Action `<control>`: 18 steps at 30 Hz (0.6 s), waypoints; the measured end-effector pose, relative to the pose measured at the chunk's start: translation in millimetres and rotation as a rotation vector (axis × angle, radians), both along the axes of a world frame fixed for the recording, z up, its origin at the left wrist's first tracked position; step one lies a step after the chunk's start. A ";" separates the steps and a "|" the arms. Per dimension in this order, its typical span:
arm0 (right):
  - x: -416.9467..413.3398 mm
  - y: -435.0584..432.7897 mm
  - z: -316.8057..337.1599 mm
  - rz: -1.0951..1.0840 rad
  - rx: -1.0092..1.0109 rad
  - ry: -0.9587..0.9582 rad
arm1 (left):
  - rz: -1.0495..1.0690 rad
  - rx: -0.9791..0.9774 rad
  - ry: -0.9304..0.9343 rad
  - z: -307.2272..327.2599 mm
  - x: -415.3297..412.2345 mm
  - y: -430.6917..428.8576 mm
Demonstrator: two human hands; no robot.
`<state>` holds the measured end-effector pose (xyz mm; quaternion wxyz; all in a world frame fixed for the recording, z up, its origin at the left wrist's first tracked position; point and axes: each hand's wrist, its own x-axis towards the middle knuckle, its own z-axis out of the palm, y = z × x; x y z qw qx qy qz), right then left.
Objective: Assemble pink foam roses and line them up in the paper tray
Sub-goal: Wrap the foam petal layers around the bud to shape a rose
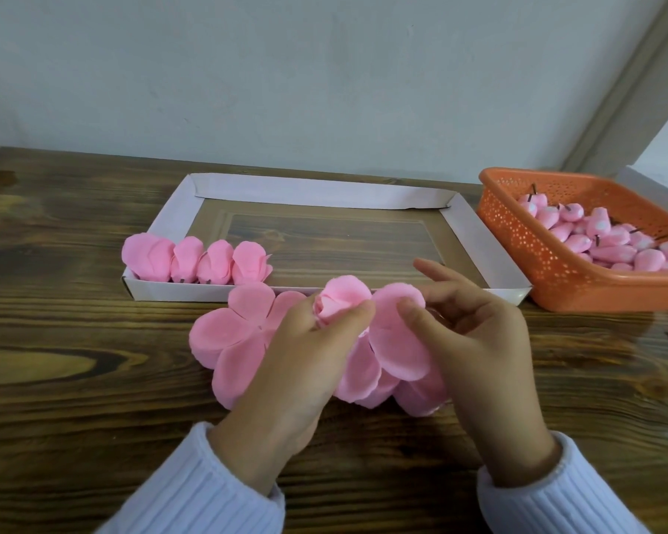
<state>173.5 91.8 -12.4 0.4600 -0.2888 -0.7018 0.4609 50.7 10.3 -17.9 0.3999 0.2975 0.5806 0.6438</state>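
Bud [330, 304] at frame centre sits gripped in the left hand [305, 348]; the right hand [475, 329] pinches a petal [398, 341] touching the bud's right side. Four finished roses [216, 262] line the lower-left corner of the paper tray [324, 192]. The next slot probably lies just up-left of the grip, nearer the left hand.

Angles both forearms inward, from 7 and 5 o'clock, in white ribbed sleeves [209, 491]. Pinches a bud [326, 304] with the left hand [305, 360], between thumb and curled fingers. Grips a petal [394, 341] with the right hand [483, 341], thumb on top, forefinger stretched toward 10 o'clock.
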 end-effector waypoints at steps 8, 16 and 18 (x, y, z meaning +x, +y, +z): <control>-0.4 -5.1 2.1 -0.046 0.219 -0.003 | -0.067 0.026 0.037 4.3 0.3 -1.7; -1.8 -10.1 5.4 0.033 0.179 0.006 | -0.070 0.004 -0.099 2.8 -2.8 -0.8; -1.5 -10.2 5.1 0.030 0.186 -0.005 | -0.124 -0.010 -0.029 2.2 -2.3 -2.0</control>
